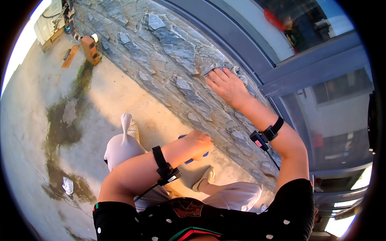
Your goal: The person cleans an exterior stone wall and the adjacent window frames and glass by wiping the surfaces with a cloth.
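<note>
My right hand (229, 86) presses a crumpled grey cloth (240, 75) against the top of the stone-faced wall (173, 44), right beside the window frame. Its fingers curl over the cloth and cover part of it. Lower down, in front of my body, my left hand (198, 143) is closed around a blue object (188, 161). Only edges of that object show past the fist, so its kind is hidden. A black strap with a small box sits on each forearm.
Grey window frames (241, 36) with glass run along the right. On the concrete floor (24, 128) are a brick (90, 50), a wooden board (70, 56) and a crumpled white scrap (68, 186). A pale outdoor unit (49, 24) stands at the far left.
</note>
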### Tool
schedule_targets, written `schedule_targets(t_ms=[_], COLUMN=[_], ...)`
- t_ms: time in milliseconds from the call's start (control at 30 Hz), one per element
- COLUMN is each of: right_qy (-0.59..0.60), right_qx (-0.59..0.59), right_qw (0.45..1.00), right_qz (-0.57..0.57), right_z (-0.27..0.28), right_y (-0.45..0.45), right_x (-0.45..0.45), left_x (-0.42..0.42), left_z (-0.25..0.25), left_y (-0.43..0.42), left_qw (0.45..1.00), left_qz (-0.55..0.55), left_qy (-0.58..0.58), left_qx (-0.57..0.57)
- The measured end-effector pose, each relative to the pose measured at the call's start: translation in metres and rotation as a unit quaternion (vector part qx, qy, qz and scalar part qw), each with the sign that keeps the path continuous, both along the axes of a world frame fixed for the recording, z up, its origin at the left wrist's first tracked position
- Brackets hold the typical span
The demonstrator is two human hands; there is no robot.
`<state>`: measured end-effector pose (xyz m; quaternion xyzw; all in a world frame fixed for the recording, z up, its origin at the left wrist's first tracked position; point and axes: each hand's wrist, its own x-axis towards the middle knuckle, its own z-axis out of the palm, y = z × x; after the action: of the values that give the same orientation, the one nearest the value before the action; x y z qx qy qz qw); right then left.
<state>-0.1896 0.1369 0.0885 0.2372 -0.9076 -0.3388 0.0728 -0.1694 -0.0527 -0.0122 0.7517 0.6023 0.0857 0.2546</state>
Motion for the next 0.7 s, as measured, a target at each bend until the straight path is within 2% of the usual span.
schedule_targets(t_ms=[67,133,233,467,533,600,700], right_qy=[-0.018,-0.035,-0.036,0.002,0.008,0.058,0.040], right_qx=[0.008,0.014,-0.001,0.030,0.029,-0.066,-0.056], right_qw=[1.000,0.999,0.999,0.999,1.000,0.982,0.993], right_qz=[-0.009,-0.020,-0.003,0.016,0.010,0.165,0.097], right_z=[0.002,0.004,0.001,0.005,0.003,0.000,-0.007], right_y=[-0.003,-0.007,-0.020,-0.072,-0.077,-0.076,-0.082], right_x=[-0.010,-0.030,-0.089,-0.242,-0.280,-0.311,-0.306], left_x=[0.001,0.003,0.004,0.004,0.003,0.003,0.009], left_z=[0.001,-0.001,-0.010,-0.035,-0.051,-0.056,-0.067], left_y=[-0.001,-0.003,-0.007,-0.003,-0.009,-0.007,-0.006], left_qw=[1.000,1.000,0.998,0.995,0.950,0.942,0.920], left_qz=[-0.007,-0.019,-0.002,0.040,0.070,0.074,0.085], left_qy=[0.007,0.000,-0.035,-0.032,-0.151,-0.156,-0.180], left_qx=[-0.021,0.014,0.060,0.081,0.265,0.286,0.338])
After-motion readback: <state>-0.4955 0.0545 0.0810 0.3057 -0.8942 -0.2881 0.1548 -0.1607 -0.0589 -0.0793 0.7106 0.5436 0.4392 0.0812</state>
